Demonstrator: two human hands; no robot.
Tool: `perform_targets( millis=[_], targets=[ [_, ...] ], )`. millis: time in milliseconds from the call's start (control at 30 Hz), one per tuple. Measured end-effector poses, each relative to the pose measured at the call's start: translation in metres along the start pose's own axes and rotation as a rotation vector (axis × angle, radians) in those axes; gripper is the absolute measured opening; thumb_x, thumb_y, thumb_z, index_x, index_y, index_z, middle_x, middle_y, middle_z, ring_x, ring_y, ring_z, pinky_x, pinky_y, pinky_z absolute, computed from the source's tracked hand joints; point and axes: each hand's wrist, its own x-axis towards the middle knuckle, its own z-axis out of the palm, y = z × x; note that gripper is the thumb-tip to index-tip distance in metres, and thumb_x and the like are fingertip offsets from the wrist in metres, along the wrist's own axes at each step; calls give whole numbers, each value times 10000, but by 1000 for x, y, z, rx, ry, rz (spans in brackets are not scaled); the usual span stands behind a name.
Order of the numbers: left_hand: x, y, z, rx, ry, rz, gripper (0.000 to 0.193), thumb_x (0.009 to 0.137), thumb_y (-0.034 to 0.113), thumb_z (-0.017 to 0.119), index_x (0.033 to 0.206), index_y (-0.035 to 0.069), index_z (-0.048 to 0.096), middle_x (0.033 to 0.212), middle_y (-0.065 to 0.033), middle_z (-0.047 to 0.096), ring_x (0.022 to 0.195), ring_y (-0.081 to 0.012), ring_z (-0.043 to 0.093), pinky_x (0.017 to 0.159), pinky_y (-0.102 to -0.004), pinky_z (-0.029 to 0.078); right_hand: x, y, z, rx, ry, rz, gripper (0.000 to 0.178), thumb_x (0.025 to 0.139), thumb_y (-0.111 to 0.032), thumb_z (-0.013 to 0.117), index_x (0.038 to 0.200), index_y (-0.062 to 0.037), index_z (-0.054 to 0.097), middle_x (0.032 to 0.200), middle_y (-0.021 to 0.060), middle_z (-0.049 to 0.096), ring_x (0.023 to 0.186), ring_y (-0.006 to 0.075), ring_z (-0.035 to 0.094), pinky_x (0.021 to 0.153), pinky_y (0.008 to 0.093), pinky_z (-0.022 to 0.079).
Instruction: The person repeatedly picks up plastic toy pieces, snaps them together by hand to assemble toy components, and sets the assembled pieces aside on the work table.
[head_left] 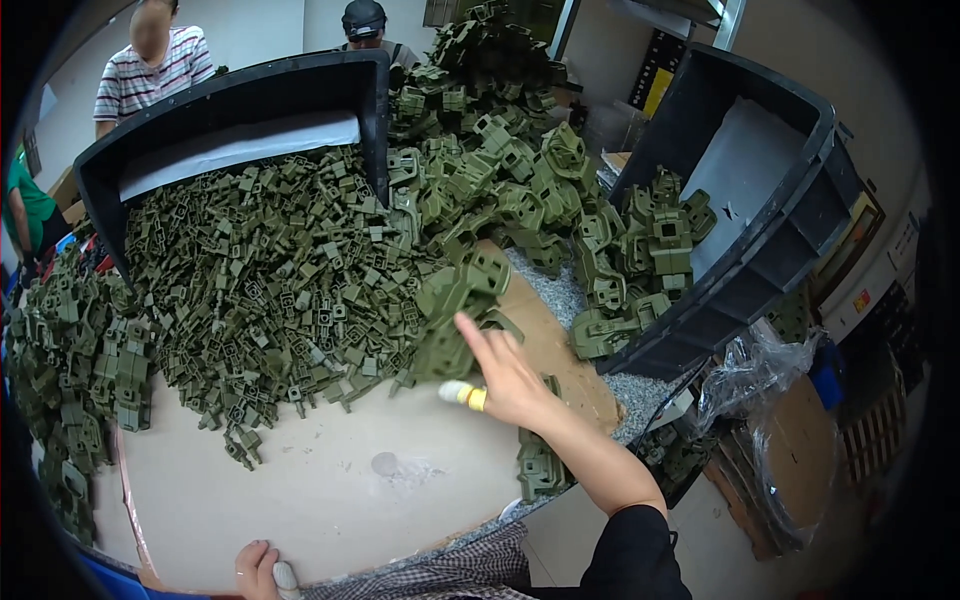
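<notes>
Centre of frame: right hand [512, 385], forearm slanting up and leftward from a black sleeve [635, 555] at lower right. Forefinger extended toward upper left, thumb set well apart from it; white-and-yellow covering [463, 394] on the thumb. Forefinger tip meets a large olive-green part [452, 325], blurred, lying just left of and above the hand; whether the hand grips it or only touches it cannot be told.

Lower left of centre: left hand [260, 572], fingers bent at the near edge of the pale tabletop [330, 480], pale covering on one digit. How far it is closed cannot be told; no held item visible.

Left of centre: heap of small green parts [265, 280], spilling from a black bin [240, 88] tipped on its side.

Upper centre: pile of larger green parts [515, 185].

Right of centre, upper: second black bin [775, 250], tilted, pale lining inside, large parts at its mouth.

Below the right forearm: one further green part [540, 468], near the table edge.
</notes>
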Motion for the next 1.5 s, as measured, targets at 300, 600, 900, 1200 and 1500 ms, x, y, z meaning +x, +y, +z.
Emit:
perform_targets(
  millis=[300,600,900,1200,1500],
  targets=[
    [3,9,-6,12,-46,-48,359,853,297,470,1014,6,605,1106,-222,555,1049,-382,500,924,-454,383,51,103,-137,-763,962,743,772,709,-261,706,1317,-46,282,1330,263,275,1259,406,244,1020,548,182],
    [-7,-8,-1,21,-107,-79,374,848,300,479,1050,10,600,1119,-223,549,1070,-376,488,950,-448,357,50,91,-57,-563,508,455,528,680,-366,727,1065,-50,550,1058,146,470,999,315,445,839,444,393],
    [1,2,1,-15,-21,-11,341,849,279,476,1010,12,613,1103,-204,563,1061,-359,497,946,-432,365,27,-5,-25,-138,302,33,733,654,-310,764,1247,-99,389,1250,169,343,1181,322,353,983,407,325],
    [-1,-1,0,-32,-33,34,317,796,215,535,1050,35,593,1118,-180,560,1072,-343,492,938,-424,376,-48,80,-195,-733,1500,624,874,745,-219,697,1389,-30,138,1426,252,110,1336,358,109,1072,410,140],
    [4,1,0,25,-3,54,300,813,257,525,981,26,617,1071,-193,579,1002,-359,530,896,-436,406,-23,75,-168,-529,1366,416,823,755,-107,648,1386,-5,130,1437,248,67,1329,405,67,1079,427,121]
  ],
)
